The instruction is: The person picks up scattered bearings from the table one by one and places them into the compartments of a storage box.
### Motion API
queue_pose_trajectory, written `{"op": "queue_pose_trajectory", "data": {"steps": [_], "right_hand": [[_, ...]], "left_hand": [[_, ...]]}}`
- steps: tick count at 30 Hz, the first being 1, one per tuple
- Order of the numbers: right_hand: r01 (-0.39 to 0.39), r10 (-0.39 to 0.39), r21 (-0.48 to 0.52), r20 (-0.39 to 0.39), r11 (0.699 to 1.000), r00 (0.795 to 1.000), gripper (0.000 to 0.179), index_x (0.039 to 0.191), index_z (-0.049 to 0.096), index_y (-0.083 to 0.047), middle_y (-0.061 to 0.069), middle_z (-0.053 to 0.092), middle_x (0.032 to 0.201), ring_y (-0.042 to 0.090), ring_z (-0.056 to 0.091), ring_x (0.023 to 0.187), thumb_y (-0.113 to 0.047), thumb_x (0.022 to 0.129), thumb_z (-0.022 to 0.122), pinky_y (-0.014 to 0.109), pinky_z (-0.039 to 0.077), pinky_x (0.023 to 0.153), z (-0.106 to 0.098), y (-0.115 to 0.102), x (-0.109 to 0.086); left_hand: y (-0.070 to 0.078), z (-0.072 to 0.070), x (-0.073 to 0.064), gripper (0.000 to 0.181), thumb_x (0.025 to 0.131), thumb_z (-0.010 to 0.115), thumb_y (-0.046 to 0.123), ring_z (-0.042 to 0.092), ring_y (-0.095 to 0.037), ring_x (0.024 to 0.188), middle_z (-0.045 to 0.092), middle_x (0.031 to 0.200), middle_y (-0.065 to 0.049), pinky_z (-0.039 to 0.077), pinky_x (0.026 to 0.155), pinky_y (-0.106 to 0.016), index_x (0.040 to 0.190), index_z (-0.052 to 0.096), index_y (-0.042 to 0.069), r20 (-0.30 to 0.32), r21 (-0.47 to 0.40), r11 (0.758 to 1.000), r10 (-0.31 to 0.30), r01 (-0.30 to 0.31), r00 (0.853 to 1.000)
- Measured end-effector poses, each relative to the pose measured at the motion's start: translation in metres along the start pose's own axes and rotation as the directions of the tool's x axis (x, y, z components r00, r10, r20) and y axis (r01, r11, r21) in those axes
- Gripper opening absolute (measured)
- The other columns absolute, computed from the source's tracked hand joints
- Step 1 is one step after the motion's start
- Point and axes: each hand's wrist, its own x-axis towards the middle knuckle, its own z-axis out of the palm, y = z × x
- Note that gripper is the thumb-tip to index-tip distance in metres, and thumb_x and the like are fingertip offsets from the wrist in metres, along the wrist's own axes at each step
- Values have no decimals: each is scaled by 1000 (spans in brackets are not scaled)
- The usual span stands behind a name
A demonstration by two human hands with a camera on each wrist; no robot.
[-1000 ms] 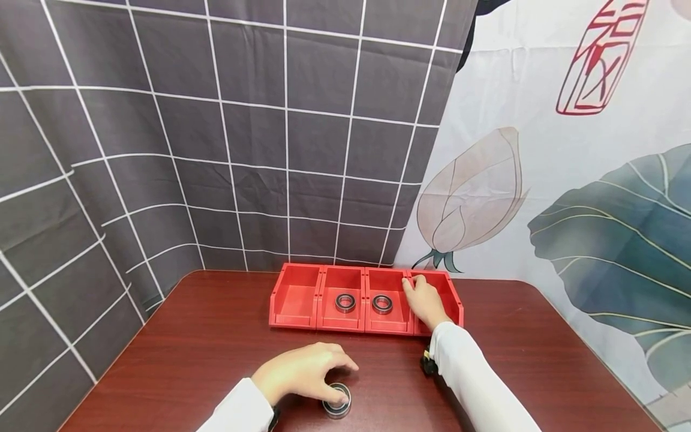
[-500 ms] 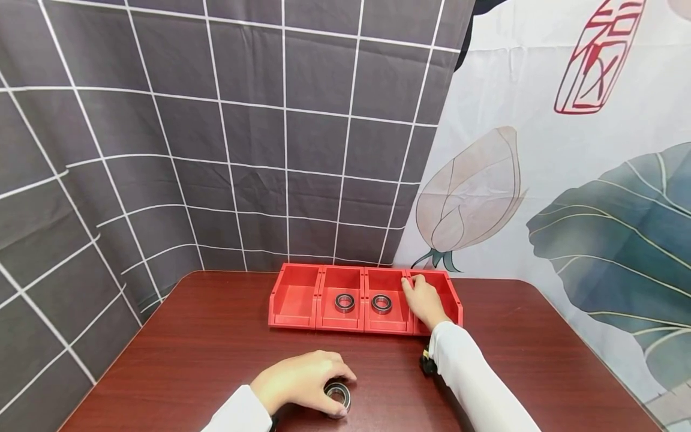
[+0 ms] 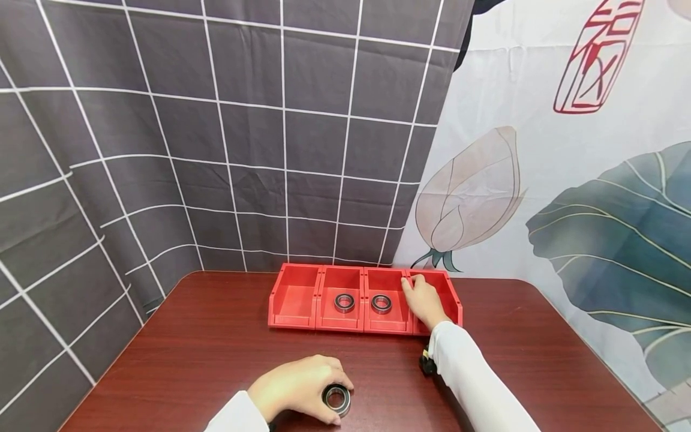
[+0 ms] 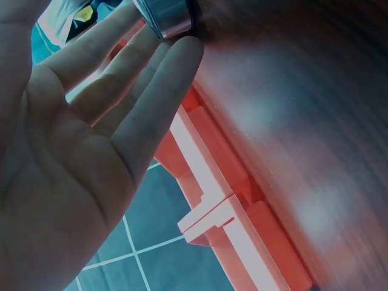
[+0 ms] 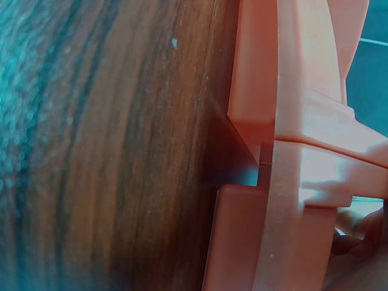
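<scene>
My left hand (image 3: 302,387) curls around a ball bearing (image 3: 336,399) low on the table, thumb on its near side and fingers on its far side. In the left wrist view the fingertips reach the shiny outer ring of the bearing (image 4: 167,17). Farther off, my right hand (image 3: 426,302) grips the divider between the two right compartments of a red row of bins (image 3: 340,324), thumb and fingers on either side. That hand hides part of the rightmost compartment. In the right wrist view the fingers (image 5: 361,227) show only partly behind the red bin (image 5: 285,212).
One bearing (image 3: 344,302) lies in the second compartment from the left, another bearing (image 3: 381,303) in the third. The bins stand near the back edge of the brown wooden table (image 3: 216,336). A grey checked cloth (image 3: 243,150) hangs behind.
The left thumb has shifted from over the bearing to its near side, and the fingers have closed in around it. The right hand has stayed at the divider.
</scene>
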Motion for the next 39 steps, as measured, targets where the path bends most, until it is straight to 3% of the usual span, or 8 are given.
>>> {"op": "queue_pose_trajectory", "data": {"steps": [39], "right_hand": [[-7,7,6,18,1000,1000,51,129,42,0,22,59,118,32,59,98,-43,101,39,50,51,87,-1,1,0]], "left_hand": [[3,4,1,39,73,82,34,53,6,84,60,96,16,40,78,-5,109,72,22,-25,57,998,20,-19,999]]}}
